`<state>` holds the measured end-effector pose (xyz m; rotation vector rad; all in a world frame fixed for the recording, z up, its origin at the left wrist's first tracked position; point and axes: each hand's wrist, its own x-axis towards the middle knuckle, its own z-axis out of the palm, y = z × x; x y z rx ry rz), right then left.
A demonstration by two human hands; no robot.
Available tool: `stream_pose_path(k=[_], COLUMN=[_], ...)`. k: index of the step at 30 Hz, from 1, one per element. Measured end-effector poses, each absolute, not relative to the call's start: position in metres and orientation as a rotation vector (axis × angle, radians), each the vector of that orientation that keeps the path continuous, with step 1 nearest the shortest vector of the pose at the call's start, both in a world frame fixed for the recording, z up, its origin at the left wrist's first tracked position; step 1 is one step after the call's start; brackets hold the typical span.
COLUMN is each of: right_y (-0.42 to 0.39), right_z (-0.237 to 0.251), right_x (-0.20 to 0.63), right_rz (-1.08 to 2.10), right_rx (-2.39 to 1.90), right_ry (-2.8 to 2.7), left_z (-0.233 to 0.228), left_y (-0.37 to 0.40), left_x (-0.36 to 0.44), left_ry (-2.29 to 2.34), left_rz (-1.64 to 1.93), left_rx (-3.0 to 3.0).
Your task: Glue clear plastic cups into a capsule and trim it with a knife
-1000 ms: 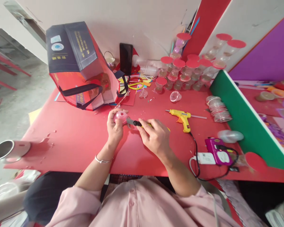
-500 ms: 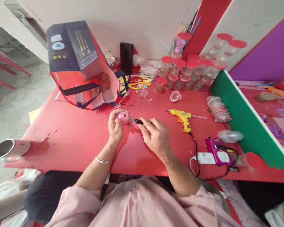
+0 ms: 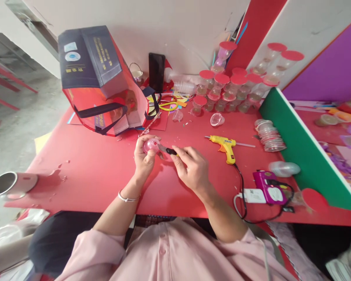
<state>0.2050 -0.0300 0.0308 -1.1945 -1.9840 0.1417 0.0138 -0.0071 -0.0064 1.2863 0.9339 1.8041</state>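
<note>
My left hand point(image 3: 144, 158) is wrapped round a small clear plastic cup point(image 3: 151, 145) that looks pink over the red table. The cup's base, with a small hole in it, faces up toward me. In my right hand point(image 3: 193, 166) is a utility knife point(image 3: 171, 151) with a black front end, gripped between thumb and fingers. Its blade points left and reaches the right side of the cup, close to the hole. Whether the blade tip cuts into the plastic is too small to tell. Both hands are just above the red tabletop point(image 3: 105, 168).
A yellow glue gun point(image 3: 226, 146) lies right of my hands, its cord running to a purple power socket point(image 3: 270, 191). Several red-topped cup hourglasses point(image 3: 222, 86) stand at the back. A large bag point(image 3: 90, 70) is at back left, a metal mug point(image 3: 14, 184) at the left edge.
The cup has turned slightly in my left hand, and the left thumb has shifted a little to the right. The knife stays at the cup's right side.
</note>
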Motion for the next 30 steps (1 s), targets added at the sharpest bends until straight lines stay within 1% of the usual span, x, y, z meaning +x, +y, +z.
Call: stream_pose_path(k=[7, 12, 18, 30], right_y=[-0.0288, -0.0310, -0.0326, -0.0311], right_z=[0.0297, 0.0312, 0.0325, 0.0324], right_x=[0.2057, 0.2050, 0.2044, 0.2059], right_rz=[0.110, 0.155, 0.137, 0.115], right_rx=[-1.228, -1.148, -1.144, -1.176], right_ry=[-1.947, -1.965, -1.999, -2.029], left_z=[-0.0058, -0.0069, -0.0067, -0.0071], left_y=[-0.0068, -0.0072, -0.0090, -0.0080], left_x=[0.0135, 0.0129, 0.0119, 0.0101], left_ry=[0.898, 0.887, 1.025, 1.070], left_rz=[1.767, 1.730, 1.702, 1.700], left_rx=[1.241, 1.207, 1.263, 1.253])
